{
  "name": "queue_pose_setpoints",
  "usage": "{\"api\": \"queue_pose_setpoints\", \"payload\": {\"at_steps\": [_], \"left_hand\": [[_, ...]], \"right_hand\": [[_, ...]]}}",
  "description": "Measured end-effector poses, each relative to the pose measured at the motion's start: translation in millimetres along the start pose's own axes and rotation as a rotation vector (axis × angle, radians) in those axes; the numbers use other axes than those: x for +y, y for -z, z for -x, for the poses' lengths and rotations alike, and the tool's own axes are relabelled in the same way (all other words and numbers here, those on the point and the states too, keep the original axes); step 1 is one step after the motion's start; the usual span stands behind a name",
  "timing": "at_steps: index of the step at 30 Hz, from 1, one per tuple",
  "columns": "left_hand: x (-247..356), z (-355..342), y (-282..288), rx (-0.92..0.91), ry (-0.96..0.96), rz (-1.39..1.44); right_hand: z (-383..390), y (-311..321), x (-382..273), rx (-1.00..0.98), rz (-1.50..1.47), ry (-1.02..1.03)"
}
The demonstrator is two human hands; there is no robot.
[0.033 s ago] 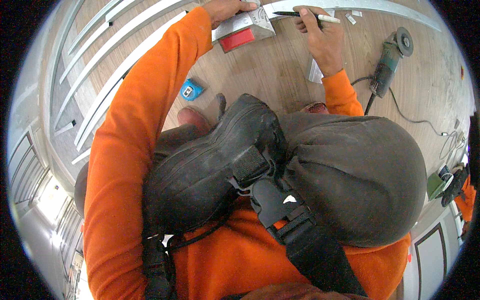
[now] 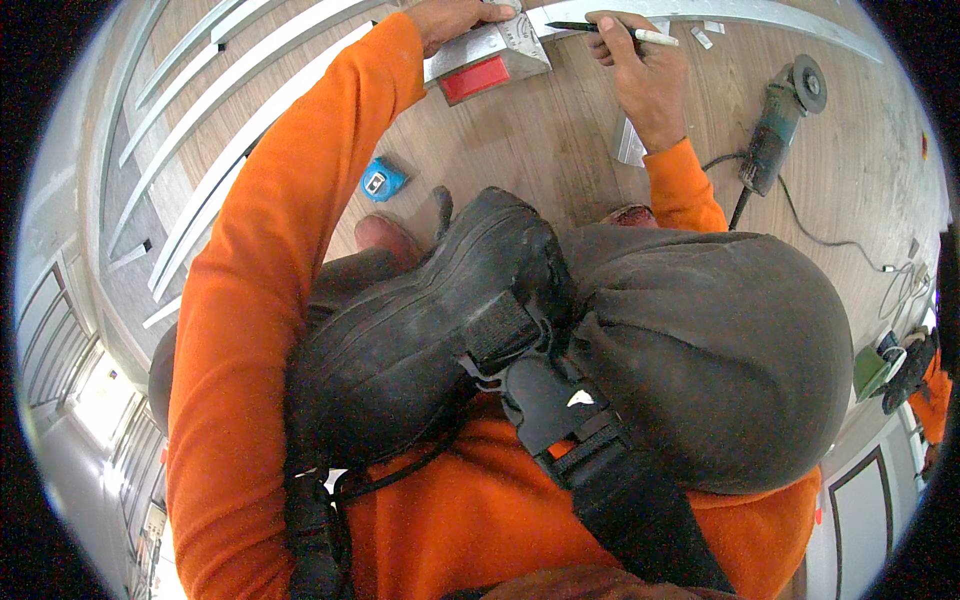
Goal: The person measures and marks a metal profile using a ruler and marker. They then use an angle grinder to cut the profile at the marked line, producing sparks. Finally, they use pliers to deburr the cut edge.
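Curled closed, the right hand (image 2: 640, 75) is gripping a slim, smooth marker with a dark front and white rear (image 2: 657, 37), pointing it leftward. Its dark end is hanging over or near a long, curving, pale metal strip (image 2: 780, 15); whether it is touching cannot be told. Bare too, the left hand (image 2: 450, 22) is resting on a silver, angular metal piece with a glossy red rectangular panel (image 2: 495, 52), laying its thumb along the top; its other fingers are hiding, so I cannot tell how tightly it is closing. That metal piece is sitting at the top of the view, just left of the marker, and its slanting face is bearing fine curved markings too small to read.

Below the left hand, a rounded blue tape measure (image 2: 382, 180) is lying on the wood-grain floor (image 2: 550, 150), showing a small pale label. Rightward, a scuffed teal-and-black angle grinder with a round grey disc (image 2: 775, 140) is lying near a trailing dark cord (image 2: 815, 235). Fuzzy orange sleeves (image 2: 245, 260) are covering both forearms.
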State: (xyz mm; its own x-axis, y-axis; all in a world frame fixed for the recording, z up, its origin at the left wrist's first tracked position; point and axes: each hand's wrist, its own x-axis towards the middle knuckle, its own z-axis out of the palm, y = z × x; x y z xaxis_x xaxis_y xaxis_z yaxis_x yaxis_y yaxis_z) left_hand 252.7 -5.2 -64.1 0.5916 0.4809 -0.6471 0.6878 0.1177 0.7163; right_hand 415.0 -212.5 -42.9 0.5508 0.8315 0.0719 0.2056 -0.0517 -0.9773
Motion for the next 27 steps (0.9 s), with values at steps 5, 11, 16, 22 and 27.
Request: {"api": "queue_pose_setpoints", "payload": {"at_steps": [5,11,16,22,27], "left_hand": [[1,1,3,0.005,0.001,0.005],[6,-6,7,-0.065,0.055,-0.147],[2,-3,4,-0.042,0.018,-0.033],[-3,-9,14,-0.103,0.074,-0.17],[-15,-3,23,-0.147,0.074,-0.006]], "right_hand": [[-1,-3,-29,-0.095,-0.001,-0.224],[-8,-20,-2,-0.103,-0.079,0.041],[-4,-10,-1,-0.11,0.146,0.011],[0,21,-1,-0.24,0.282,-0.066],[6,26,-2,-0.102,0.007,-0.097]]}}
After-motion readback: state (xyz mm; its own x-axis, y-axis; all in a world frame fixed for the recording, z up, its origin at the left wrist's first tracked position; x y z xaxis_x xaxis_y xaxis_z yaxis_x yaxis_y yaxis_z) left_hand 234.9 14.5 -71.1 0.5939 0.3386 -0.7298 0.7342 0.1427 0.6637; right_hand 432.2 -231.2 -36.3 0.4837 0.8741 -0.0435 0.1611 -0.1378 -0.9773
